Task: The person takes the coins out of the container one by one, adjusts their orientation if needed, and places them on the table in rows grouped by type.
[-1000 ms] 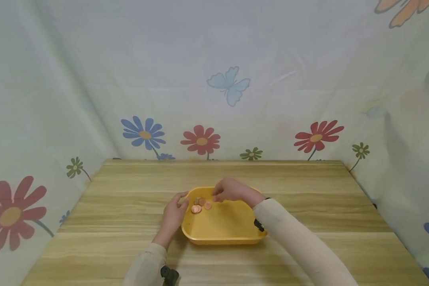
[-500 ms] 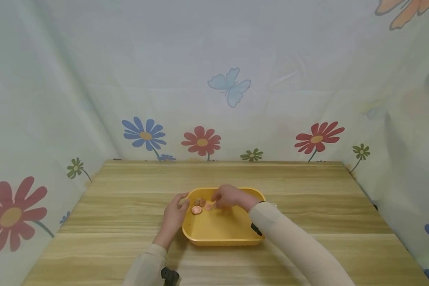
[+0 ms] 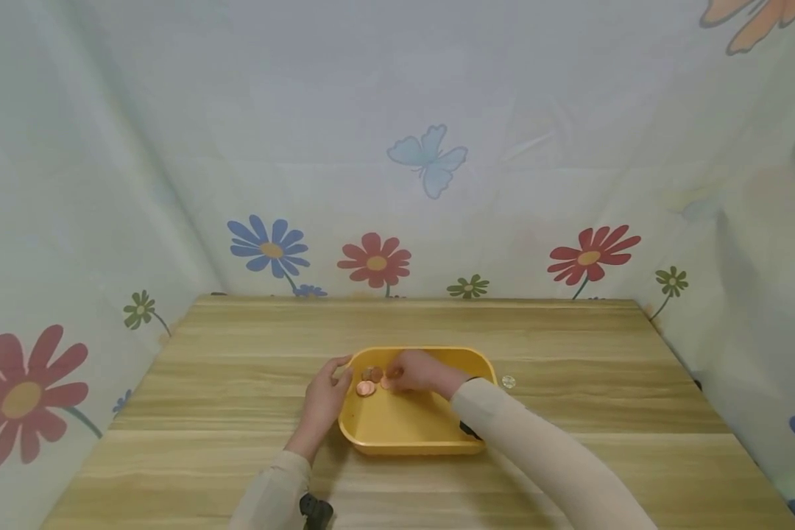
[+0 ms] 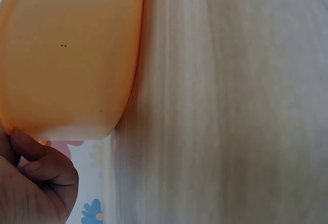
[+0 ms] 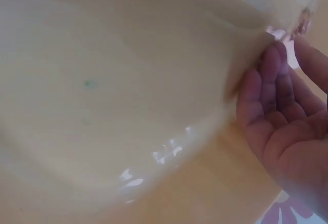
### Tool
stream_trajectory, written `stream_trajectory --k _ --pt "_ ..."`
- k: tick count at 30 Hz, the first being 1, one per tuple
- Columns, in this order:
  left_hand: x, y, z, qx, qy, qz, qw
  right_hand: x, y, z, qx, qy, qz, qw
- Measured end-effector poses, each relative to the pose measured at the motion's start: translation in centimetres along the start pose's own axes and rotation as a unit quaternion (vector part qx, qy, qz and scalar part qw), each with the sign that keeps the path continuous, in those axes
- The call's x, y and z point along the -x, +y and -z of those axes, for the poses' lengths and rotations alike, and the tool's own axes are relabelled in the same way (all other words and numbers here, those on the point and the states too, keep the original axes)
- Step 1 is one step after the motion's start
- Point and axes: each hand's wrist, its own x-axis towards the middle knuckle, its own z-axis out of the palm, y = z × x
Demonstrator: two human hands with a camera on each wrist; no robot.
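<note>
A yellow plastic tray (image 3: 407,434) sits mid-table with several copper coins (image 3: 366,386) in its far left corner. My left hand (image 3: 327,397) grips the tray's left rim, thumb above and fingers against the wall; in the left wrist view its curled fingers (image 4: 38,175) sit at the tray's outer corner (image 4: 72,55). My right hand (image 3: 413,372) reaches down inside the tray, fingertips at the coins. Seen from the right wrist, the fingers (image 5: 271,96) are loosely bent over the tray floor (image 5: 102,106). The thumb stands apart and the palm is empty.
One small pale coin (image 3: 508,381) lies on the wooden table (image 3: 238,368) just right of the tray. Flower-printed cloth walls (image 3: 371,184) close in the table at the back and both sides.
My right hand has dropped from above the tray's far rim down into the tray and slid left to the coins. Its arm no longer hides the pale coin. The left hand stayed put.
</note>
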Motion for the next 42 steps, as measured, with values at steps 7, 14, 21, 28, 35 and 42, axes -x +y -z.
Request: stream_trajectory --k 7,14,21,28,35,42 --pt "0.1 -0.2 -0.1 -0.002 -0.003 0.005 1.0 0.0 -0.2 -1.0 -0.011 0.037 -0.018 0.999" --pt "0.0 -0.2 -0.1 -0.001 -0.003 0.004 1.0 -0.2 -0.1 -1.5 0.012 0.048 -0.014 0.999" --pt "0.0 -0.2 -0.2 0.001 0.001 0.001 1.0 -0.4 -0.3 -1.6 0.041 0.032 -0.031 0.998" --pt "0.2 -0.2 -0.2 -0.001 -0.005 0.007 1.0 -0.4 -0.3 -1.4 0.037 0.025 -0.05 0.998" --pt "0.2 0.0 0.0 -0.008 0.001 -0.002 1.0 -0.2 -0.2 -0.4 -0.007 0.008 -0.05 0.999" --pt "0.1 0.1 0.1 -0.008 -0.003 0.0 1.0 0.0 -1.2 1.3 0.008 -0.004 -0.024 1.0"
